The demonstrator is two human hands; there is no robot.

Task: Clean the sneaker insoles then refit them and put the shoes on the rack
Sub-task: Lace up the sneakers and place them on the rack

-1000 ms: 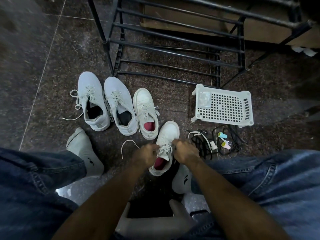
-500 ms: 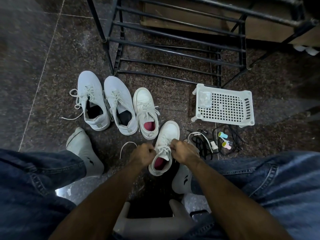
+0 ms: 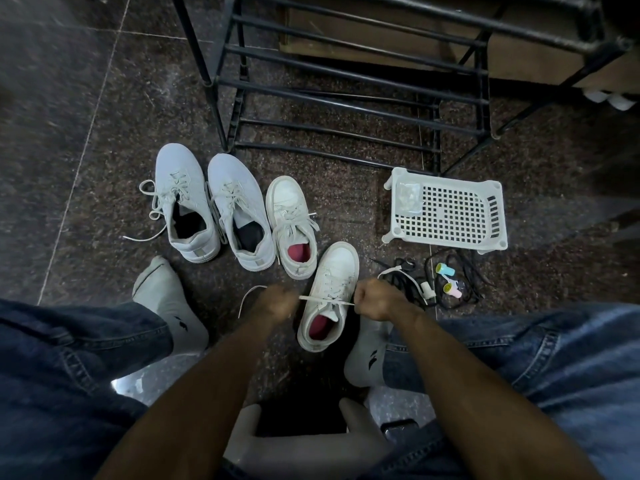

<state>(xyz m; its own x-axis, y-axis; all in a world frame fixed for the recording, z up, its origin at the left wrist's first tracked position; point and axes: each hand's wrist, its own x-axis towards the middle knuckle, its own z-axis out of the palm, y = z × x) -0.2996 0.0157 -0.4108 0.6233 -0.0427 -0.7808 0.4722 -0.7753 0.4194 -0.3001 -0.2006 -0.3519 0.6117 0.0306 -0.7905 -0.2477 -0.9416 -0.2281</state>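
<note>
1. The floor (image 3: 104,168) is speckled polished stone, faintly glossy.
2. The rack (image 3: 346,109) is black-painted metal bars.
3. The basket (image 3: 446,213) is white perforated plastic.
4. The grey sneakers (image 3: 207,206) look like matt knit cloth.
5. The jeans (image 3: 69,358) are denim.

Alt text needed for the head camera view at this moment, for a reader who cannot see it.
A seated person's left hand and right hand pull a white lace taut across a white sneaker with a pink insole on the dark floor. Three more sneakers stand in a row beyond it: its white mate and a grey pair, before a black metal rack, beside a white basket.
</note>
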